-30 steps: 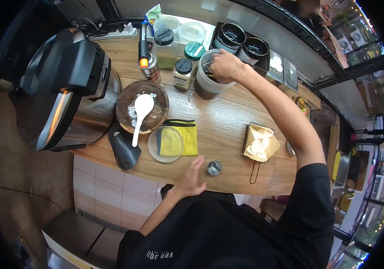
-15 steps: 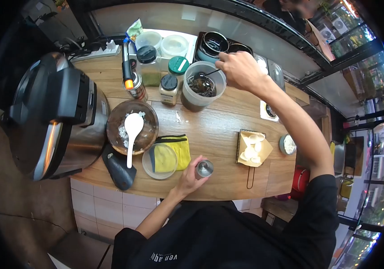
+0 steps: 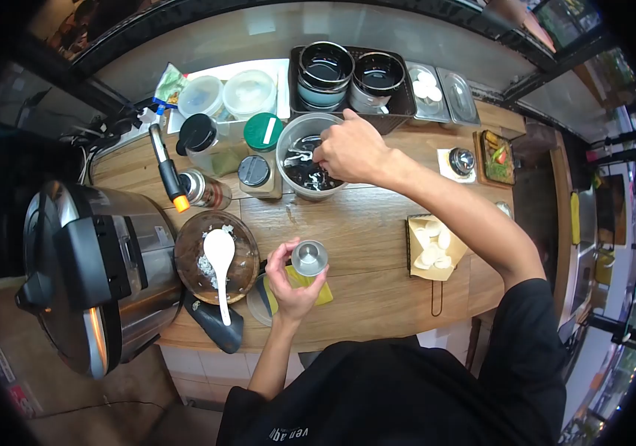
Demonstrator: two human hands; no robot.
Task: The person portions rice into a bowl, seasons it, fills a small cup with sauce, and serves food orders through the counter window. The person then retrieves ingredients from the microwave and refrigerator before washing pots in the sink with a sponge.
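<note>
My left hand (image 3: 290, 291) is wrapped around a small metal cup (image 3: 309, 258), held upright above the front of the table. At the back, my right hand (image 3: 356, 151) is closed, with its fingers down inside the rim of a translucent plastic tub (image 3: 283, 161). Dark liquid (image 3: 304, 172) with pale glints of light fills part of the tub. The thin dark-handled utensil seen in that hand earlier is now hidden behind the fingers. Below the cup lie a yellow cloth (image 3: 321, 292) and a clear plastic lid (image 3: 257, 305), both partly covered by my left hand.
At left stand a large cooker (image 3: 128, 245) and a wooden bowl (image 3: 184, 276) with rice scraps and a white rice spoon (image 3: 220, 256). Jars (image 3: 254, 172), a blowtorch (image 3: 168, 169) and a basket of bowls (image 3: 405, 111) line the back. Right lies a wire basket (image 3: 409, 249) of white slices.
My right hand has come lower, over the tub, hiding the utensil handle. My left hand has carried the metal cup up and closer to the tub. The camera view has shifted.
</note>
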